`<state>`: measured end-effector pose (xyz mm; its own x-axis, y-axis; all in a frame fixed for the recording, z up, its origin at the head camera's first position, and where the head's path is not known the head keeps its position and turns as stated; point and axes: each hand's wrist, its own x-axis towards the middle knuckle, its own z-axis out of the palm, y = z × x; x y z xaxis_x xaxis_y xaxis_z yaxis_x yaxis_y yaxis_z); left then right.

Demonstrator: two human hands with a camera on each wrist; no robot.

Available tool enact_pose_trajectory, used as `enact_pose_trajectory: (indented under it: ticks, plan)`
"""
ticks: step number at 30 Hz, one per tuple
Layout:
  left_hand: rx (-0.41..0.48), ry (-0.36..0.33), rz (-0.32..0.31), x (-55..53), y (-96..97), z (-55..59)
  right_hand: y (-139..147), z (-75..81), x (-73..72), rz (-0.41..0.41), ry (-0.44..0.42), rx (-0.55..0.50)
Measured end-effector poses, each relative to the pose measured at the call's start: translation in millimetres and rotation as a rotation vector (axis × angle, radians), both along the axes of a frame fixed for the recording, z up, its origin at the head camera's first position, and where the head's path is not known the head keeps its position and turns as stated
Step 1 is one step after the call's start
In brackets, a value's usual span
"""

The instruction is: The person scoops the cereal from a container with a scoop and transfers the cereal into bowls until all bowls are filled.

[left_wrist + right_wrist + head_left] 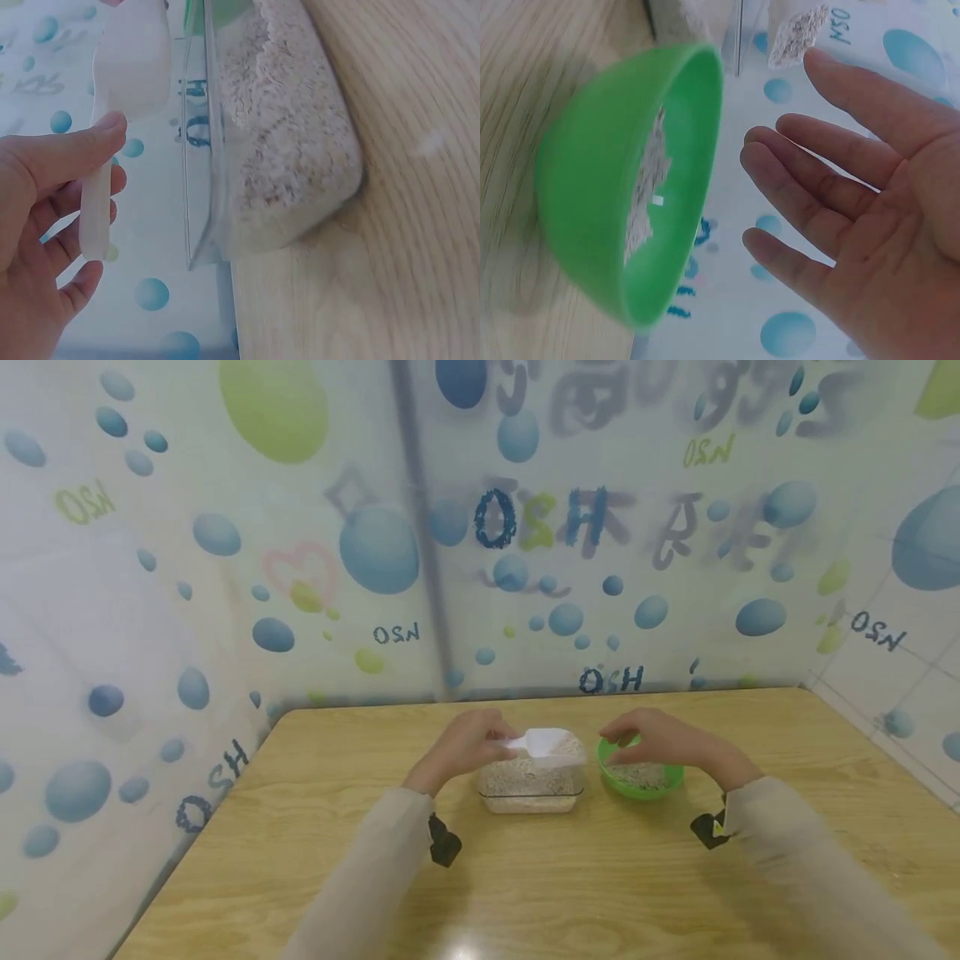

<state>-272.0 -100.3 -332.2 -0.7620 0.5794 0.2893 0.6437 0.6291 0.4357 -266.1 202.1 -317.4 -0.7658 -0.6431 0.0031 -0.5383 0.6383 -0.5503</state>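
My left hand [474, 745] grips a white scoop [133, 67] by its handle. The scoop is held above a clear rectangular container [529, 806] of pale, flaky grain that looks like oats [292, 112]. Some of the same flakes lie in the scoop, towards its front end. To the right of the container stands a green bowl [592, 172] with flakes [649, 195] inside. Over the bowl's rim hovers my right hand [663, 742], its fingers loosely extended and holding nothing. In the right wrist view it is apart from the bowl.
The wooden table [555, 893] carries the container and bowl near its far side. Behind it and along both sides hang pale wall coverings [517, 610] printed with blue and green bubbles. Black wrist straps [444, 843] show at both sleeves.
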Motion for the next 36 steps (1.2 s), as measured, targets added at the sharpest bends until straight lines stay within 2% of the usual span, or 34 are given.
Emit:
enact_pose_trajectory:
  ticks: [9, 19, 29, 36]
  plan:
    - [0.005, -0.046, -0.017, -4.8, 22.3, 5.0, 32, 4.3, 4.9, -0.046, 0.029, 0.001]
    - [-0.016, -0.068, -0.013, -11.1, 45.3, 9.5, 63, -6.6, 4.7, -0.1, 0.069, -0.003]
    - [-0.082, -0.066, 0.042, -17.6, 60.6, 10.1, 72, -15.0, 3.8, -0.13, -0.072, -0.004]
    - [-0.137, -0.032, 0.081, -20.3, 71.3, 8.2, 77, -18.4, 4.9, -0.135, -0.116, -0.02]
